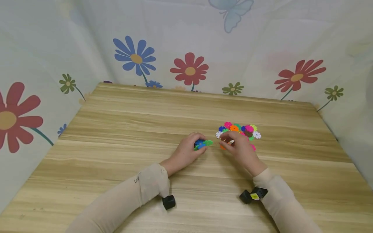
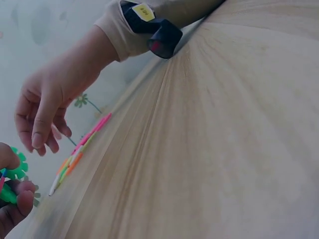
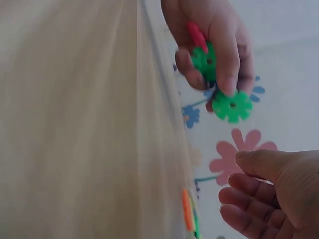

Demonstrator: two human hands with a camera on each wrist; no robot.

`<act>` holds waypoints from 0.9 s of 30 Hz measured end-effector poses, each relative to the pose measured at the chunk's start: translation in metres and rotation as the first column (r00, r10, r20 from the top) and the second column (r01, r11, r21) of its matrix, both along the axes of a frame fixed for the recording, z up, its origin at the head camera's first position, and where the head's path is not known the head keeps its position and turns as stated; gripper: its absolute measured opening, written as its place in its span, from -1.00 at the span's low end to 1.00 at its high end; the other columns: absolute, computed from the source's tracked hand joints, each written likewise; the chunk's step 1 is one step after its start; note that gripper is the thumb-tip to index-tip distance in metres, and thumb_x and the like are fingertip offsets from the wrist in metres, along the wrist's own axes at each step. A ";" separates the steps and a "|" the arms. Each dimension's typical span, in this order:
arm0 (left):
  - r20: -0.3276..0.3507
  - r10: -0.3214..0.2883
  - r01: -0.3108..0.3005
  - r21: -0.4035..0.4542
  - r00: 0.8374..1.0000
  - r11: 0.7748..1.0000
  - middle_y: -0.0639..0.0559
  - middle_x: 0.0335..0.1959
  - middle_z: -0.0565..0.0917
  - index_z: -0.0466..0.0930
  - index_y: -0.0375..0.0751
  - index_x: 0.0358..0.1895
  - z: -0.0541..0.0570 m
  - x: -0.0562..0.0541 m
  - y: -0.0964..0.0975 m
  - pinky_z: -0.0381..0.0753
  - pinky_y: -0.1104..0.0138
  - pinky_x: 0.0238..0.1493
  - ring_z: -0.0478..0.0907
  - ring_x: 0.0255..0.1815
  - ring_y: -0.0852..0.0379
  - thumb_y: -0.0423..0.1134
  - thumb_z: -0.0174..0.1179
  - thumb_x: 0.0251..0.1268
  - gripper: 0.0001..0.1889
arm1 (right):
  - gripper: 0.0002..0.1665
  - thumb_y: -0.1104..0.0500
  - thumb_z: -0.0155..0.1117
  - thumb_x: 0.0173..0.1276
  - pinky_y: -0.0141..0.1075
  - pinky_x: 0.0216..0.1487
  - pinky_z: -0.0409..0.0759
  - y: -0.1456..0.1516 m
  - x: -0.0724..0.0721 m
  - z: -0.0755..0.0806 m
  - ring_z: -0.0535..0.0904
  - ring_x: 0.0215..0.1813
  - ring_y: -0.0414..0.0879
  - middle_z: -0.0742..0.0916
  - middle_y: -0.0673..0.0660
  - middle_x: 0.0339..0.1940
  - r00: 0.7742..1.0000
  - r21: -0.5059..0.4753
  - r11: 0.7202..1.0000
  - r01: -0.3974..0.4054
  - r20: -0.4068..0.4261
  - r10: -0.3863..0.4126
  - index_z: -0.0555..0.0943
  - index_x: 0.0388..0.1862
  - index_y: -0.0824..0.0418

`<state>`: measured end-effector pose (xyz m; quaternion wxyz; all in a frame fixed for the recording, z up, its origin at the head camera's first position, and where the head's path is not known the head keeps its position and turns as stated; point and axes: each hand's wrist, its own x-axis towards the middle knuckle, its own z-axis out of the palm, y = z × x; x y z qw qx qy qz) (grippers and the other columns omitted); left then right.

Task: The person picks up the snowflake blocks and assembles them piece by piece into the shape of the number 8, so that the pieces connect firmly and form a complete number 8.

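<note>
My left hand (image 1: 186, 151) grips a small cluster of joined plastic snowflake discs over the table. A blue disc (image 1: 199, 143) and a green disc (image 1: 208, 142) poke out between its thumb and fingers. The right wrist view shows a second green disc (image 3: 202, 62) and a pink disc (image 3: 196, 34) edge-on in the same cluster. To the right, my right hand (image 1: 241, 148) hovers at the near side of a pile of loose snowflake discs (image 1: 234, 128). Its fingers are loosely bent, thumb apart from them, with nothing visible in between.
The pile mixes pink, orange, white, blue, green and brown discs, partly covered by the right hand. Beneath everything is a wood-grain table (image 1: 140, 119). A flower-printed curtain (image 1: 163, 19) stands along its back and sides. Black wrist cameras (image 1: 169, 202) hang below both sleeves.
</note>
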<state>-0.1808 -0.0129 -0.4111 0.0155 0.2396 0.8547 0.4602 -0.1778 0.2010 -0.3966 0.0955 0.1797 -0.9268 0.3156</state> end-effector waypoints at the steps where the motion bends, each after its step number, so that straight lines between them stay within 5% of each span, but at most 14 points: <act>1: -0.001 0.002 -0.002 -0.001 1.000 1.000 -0.13 0.02 0.60 0.55 -0.22 0.01 0.000 0.000 0.000 0.56 0.15 0.08 0.55 -0.01 0.00 -0.26 0.24 0.28 -0.73 | -0.83 0.26 0.35 0.25 -0.19 -0.24 0.65 0.004 -0.003 0.001 0.65 -0.25 -0.03 0.73 0.15 -0.29 1.000 0.015 1.000 0.007 -0.006 -0.007 0.64 -0.20 0.30; 9: -0.026 0.023 -0.023 -0.004 0.999 1.000 -0.10 -0.03 0.61 0.55 -0.21 -0.02 -0.003 -0.001 0.000 0.56 0.19 0.02 0.53 -0.10 0.03 -0.27 0.24 0.28 -0.76 | -0.72 0.28 0.34 0.25 0.03 -0.08 0.59 0.043 -0.015 0.007 0.62 -0.16 0.18 0.69 0.35 -0.19 0.985 0.121 0.982 0.146 0.071 -0.155 0.61 -0.11 0.43; 14: -0.019 0.025 -0.025 0.000 1.000 1.000 -0.11 -0.03 0.61 0.55 -0.21 -0.02 -0.004 0.000 0.000 0.56 0.16 0.06 0.54 -0.07 0.01 -0.28 0.24 0.27 -0.76 | -0.65 0.18 0.32 0.30 -0.14 -0.21 0.54 0.056 -0.017 0.004 0.52 -0.21 0.12 0.60 0.33 -0.24 0.957 0.205 0.956 0.212 0.157 -0.246 0.60 -0.06 0.43; 18: -0.031 0.010 -0.010 0.002 0.999 1.000 -0.11 -0.04 0.61 0.56 -0.22 -0.02 -0.004 0.000 -0.001 0.56 0.14 0.07 0.54 -0.05 0.01 -0.29 0.24 0.28 -0.77 | -0.65 0.15 0.33 0.29 -0.30 -0.34 0.37 0.061 -0.018 0.001 0.43 -0.29 0.06 0.57 0.29 -0.30 0.947 0.255 0.938 0.237 0.156 -0.282 0.63 -0.09 0.42; 27: -0.065 -0.006 0.007 0.007 0.998 1.000 -0.11 -0.09 0.62 0.60 -0.19 -0.06 -0.004 -0.001 -0.002 0.57 0.19 0.00 0.54 -0.12 0.04 -0.30 0.25 0.26 -0.80 | -0.70 0.14 0.32 0.30 -0.24 -0.29 0.42 0.064 -0.021 -0.003 0.48 -0.27 0.07 0.61 0.30 -0.27 0.946 0.265 0.934 0.239 0.154 -0.286 0.61 -0.18 0.38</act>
